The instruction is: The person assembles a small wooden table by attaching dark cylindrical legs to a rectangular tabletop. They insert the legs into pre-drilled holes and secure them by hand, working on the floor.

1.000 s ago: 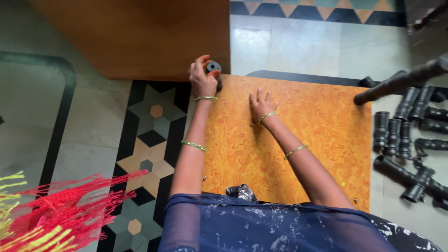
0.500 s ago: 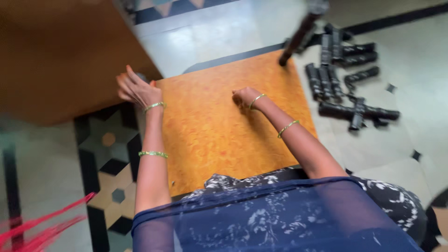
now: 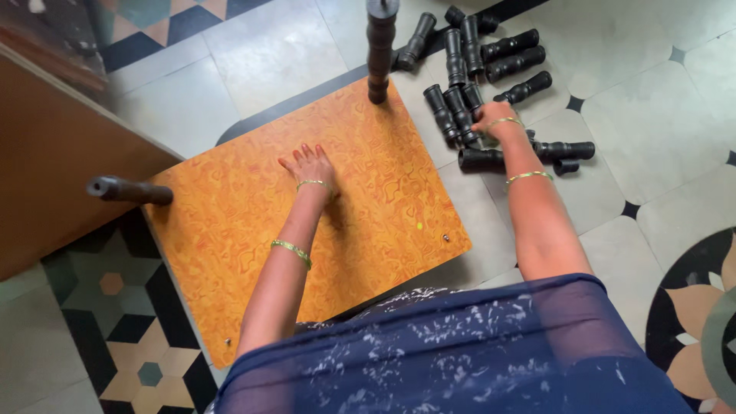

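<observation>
**Risk check: board steadied one-handed, legs loose on the floor**

Head view:
- Left hand (image 3: 310, 165) lies flat, fingers spread, palm down on the orange board (image 3: 230, 230). It grips nothing, only presses.
- Right hand (image 3: 497, 123) is out to the right, on the pile of black turned legs (image 3: 460, 107) on the tiled floor (image 3: 613, 92). Its fingers curl down over one leg; I cannot tell whether they have closed on it or merely rest there.
- One fitted leg (image 3: 380, 46) stands upright at the board corner beyond the left hand. A second fitted leg (image 3: 126, 189) sticks out at the corner to that hand's left, near a brown wooden panel (image 3: 61, 176).

Likely failure points:
- The legs are round and lie touching each other, so pulling one probably sets its neighbours rolling away.
- The body leans right while only the left palm weights the board, which could slide on smooth tile.
- The upright leg may be loosely seated. A knock from the returning arm could tip it.
- The sideways leg sits close to the panel and could jam if the board shifts left.
</observation>
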